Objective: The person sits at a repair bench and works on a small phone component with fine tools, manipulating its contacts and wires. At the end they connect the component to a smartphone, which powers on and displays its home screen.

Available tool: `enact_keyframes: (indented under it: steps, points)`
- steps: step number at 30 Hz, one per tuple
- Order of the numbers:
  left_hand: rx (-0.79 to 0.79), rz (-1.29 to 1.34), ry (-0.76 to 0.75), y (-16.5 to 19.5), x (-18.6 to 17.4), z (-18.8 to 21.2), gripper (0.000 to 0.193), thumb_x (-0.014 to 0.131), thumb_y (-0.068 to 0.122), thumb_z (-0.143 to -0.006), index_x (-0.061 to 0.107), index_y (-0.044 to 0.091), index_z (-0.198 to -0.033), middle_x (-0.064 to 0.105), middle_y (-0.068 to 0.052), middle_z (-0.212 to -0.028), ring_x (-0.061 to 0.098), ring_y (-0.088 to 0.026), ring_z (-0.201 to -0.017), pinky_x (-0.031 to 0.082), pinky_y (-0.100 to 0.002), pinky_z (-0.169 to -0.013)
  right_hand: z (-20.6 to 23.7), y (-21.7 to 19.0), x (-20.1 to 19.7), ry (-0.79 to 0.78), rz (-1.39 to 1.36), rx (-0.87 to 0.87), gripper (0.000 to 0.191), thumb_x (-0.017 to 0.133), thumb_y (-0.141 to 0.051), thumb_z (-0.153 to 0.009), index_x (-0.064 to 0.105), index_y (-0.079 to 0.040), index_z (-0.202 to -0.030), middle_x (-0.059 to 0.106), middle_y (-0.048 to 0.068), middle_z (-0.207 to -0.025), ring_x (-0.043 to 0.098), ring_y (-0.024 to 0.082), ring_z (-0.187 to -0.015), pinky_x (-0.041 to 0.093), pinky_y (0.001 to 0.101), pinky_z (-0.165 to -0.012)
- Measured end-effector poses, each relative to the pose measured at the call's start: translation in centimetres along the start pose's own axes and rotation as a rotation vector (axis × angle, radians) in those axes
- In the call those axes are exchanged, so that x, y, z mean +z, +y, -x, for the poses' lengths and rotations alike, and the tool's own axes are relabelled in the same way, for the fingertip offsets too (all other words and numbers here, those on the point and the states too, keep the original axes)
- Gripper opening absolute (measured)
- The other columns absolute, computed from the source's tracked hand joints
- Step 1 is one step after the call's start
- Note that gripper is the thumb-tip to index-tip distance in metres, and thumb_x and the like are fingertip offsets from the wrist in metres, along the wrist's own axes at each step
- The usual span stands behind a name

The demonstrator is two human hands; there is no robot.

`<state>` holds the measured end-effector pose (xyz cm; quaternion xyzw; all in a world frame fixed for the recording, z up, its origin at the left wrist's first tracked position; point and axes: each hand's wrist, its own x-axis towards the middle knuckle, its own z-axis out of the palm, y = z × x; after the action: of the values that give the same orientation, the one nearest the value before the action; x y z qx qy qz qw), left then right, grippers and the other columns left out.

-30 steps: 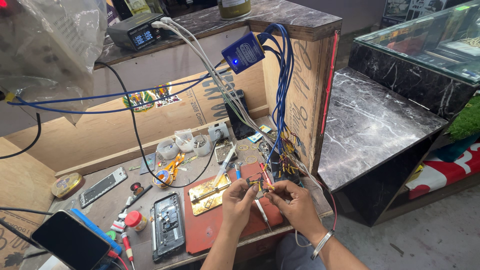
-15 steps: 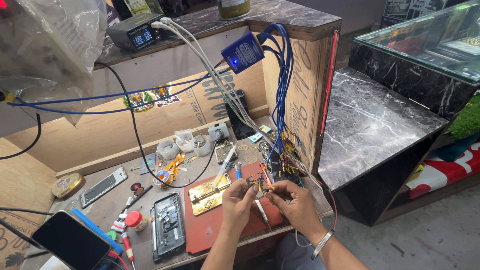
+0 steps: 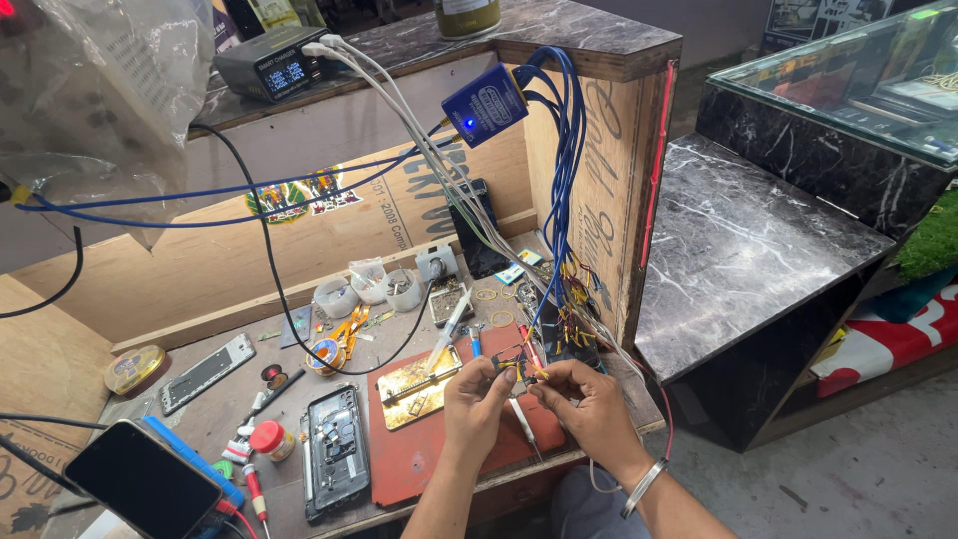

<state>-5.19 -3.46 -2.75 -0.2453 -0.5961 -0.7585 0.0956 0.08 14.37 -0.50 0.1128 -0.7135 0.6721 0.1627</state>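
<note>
My left hand point(image 3: 477, 401) and my right hand point(image 3: 589, 404) meet above the red work mat point(image 3: 419, 457) at the bench's front edge. Between their fingertips they pinch a small dark circuit part with thin wires point(image 3: 514, 364); each hand grips one side of it. A bracelet sits on my right wrist. A white-handled tool point(image 3: 521, 419) lies on the mat just below the hands. A gold metal fixture plate point(image 3: 417, 387) rests on the mat to the left of my left hand.
An opened phone body point(image 3: 335, 451) lies left of the mat, a dark phone point(image 3: 142, 479) at the front left. Blue cables hang from a blue hub point(image 3: 485, 103) to several clips point(image 3: 569, 299). Small white cups point(image 3: 367, 289) stand at the back. A marble counter point(image 3: 758, 250) is at right.
</note>
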Motion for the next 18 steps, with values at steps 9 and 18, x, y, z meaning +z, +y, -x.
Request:
enact_keyframes:
  steps: [9,18]
  points:
    - [-0.035,0.003,0.006,-0.14,-0.02,0.02,0.019,0.074,0.007,-0.095,0.061,0.003,-0.082,0.061,0.003,-0.075,0.054,-0.003,-0.069,0.042,-0.020,-0.059,0.01,0.09,0.02,0.007,0.001,0.006,0.018,0.079,-0.010,-0.086,0.073,-0.004,-0.101,0.078,0.003,-0.080,0.068,0.005,-0.072,0.054,0.0231,-0.061]
    - [-0.057,0.032,0.000,-0.04,0.07,0.00,0.017,0.072,0.008,-0.096,0.062,0.003,-0.083,0.067,0.002,-0.079,0.059,-0.003,-0.072,0.047,-0.021,-0.064,-0.05,0.25,0.20,0.009,0.009,-0.064,0.023,0.082,-0.008,-0.083,0.074,-0.003,-0.104,0.079,0.003,-0.086,0.073,0.006,-0.080,0.059,0.0232,-0.072]
